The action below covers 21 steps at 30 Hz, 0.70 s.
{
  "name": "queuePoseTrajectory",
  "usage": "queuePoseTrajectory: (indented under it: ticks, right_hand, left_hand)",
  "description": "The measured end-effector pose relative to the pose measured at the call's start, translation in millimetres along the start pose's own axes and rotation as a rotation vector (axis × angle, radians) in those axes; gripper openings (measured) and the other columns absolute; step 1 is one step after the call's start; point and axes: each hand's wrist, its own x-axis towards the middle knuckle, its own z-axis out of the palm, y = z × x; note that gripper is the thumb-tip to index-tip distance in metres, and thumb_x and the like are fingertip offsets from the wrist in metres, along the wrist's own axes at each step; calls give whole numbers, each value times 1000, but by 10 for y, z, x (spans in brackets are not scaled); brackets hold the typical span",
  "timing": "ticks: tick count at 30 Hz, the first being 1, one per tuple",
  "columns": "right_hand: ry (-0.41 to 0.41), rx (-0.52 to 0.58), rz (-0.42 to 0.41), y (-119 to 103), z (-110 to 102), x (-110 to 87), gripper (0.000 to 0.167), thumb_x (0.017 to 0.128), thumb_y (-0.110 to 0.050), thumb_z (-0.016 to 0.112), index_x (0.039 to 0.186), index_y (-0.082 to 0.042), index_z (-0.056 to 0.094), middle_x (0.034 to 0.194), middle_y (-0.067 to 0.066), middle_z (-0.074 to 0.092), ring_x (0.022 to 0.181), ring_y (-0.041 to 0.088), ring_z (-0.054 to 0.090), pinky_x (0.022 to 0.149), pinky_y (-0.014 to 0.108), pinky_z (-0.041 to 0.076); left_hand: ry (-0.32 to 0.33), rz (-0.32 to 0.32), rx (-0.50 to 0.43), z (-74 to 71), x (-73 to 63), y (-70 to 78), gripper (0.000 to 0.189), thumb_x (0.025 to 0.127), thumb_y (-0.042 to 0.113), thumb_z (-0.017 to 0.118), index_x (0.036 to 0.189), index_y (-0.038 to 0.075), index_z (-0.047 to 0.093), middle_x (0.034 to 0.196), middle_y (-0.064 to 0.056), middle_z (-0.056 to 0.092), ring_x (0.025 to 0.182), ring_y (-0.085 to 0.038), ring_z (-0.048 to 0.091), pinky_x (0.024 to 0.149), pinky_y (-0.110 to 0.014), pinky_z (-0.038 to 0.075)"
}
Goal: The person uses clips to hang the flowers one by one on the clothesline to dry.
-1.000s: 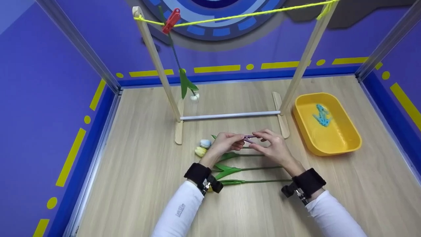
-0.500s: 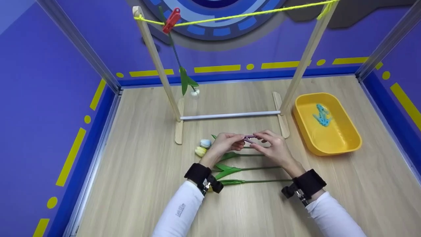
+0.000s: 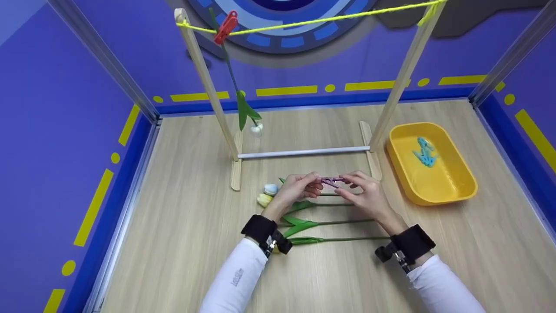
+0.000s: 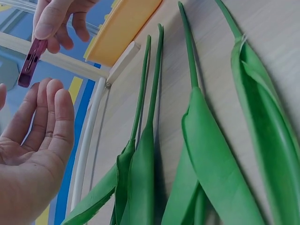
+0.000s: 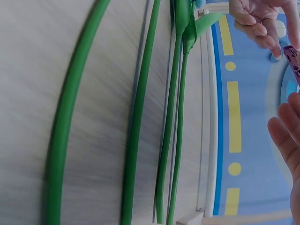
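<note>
Above the tabletop, my right hand pinches the handle end of a purple clothespin between thumb and fingertips. My left hand is at its other end; in the left wrist view its fingers are loosely extended, with the tips close to the clothespin. Whether they touch it is hard to tell. Beneath both hands lie several artificial tulips, with green leaves and stems. A blue tulip head and a yellow one show beside my left wrist; other heads are hidden.
A wooden rack with a post on each side carries a yellow line. A red clothespin holds a white tulip upside down there. At right stands a yellow tub with blue clothespins inside.
The right hand has shifted slightly right with the purple clothespin, and more of its left end shows beyond the left thumb. The hanging tulip sways a little.
</note>
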Motion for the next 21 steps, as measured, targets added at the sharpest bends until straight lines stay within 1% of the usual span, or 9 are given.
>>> queuePoseTrajectory:
  ticks: [3,5,7,9,11,12,16,18,21]
  right_hand:
    - [6,3,18,16,-22,-15,37,66,2,88,101,3,74,90,13,73,76,27,69,68,24,56]
    - [13,-7,24,32,-39,-26,37,65,4,88,99,3,74,89,13,73,76,27,68,67,26,56]
    - [23,-25,26,51,-60,-36,37,64,4,88,98,2,75,88,12,73,75,26,68,66,27,56]
    - [28,-39,35,68,-89,-43,37,65,3,89,99,2,75,89,11,73,76,24,69,66,25,56]
    - [30,-41,41,77,-122,-47,37,66,1,88,100,1,75,90,9,73,76,23,69,67,23,56]
    - [31,-37,45,83,-138,-52,37,67,1,88,101,1,75,90,9,73,77,23,69,67,22,56]
    - [32,-11,84,106,-188,-74,37,70,0,87,104,0,75,91,9,73,79,23,69,70,19,56]
    - [34,-5,108,119,-199,-89,37,70,1,87,105,-1,75,91,9,72,80,22,68,71,17,55]
    - [35,1,128,130,-210,-106,36,71,1,86,105,-1,75,91,10,73,81,21,68,72,15,55]
  left_hand:
    - [-21,13,50,-22,8,-8,44,102,31,54,117,-8,67,84,0,71,71,-8,67,71,-22,58]
    - [-26,18,99,-33,17,-21,47,102,32,54,121,-9,64,89,-2,72,73,-8,67,76,-26,59]
    - [-13,22,163,-40,27,-40,48,101,34,56,121,-8,65,94,-7,73,76,-11,67,82,-32,60]
    - [15,29,247,-38,28,-52,47,99,37,58,118,-6,67,100,-13,73,80,-15,68,87,-39,59]
    - [38,56,380,-42,25,-58,44,98,39,60,115,-1,70,104,-14,73,86,-19,70,87,-38,59]
    - [46,84,466,-46,29,-64,41,98,40,60,113,3,72,105,-13,73,90,-19,70,87,-36,58]
    - [54,198,813,-52,52,-68,31,98,38,59,113,16,75,108,-1,75,100,-15,69,88,-27,54]
    - [50,237,944,-42,78,-75,29,98,36,58,113,17,75,109,1,75,101,-13,68,92,-28,52]
    - [33,275,1124,-23,109,-87,27,99,32,59,113,15,75,109,-2,74,100,-16,68,90,-29,53]
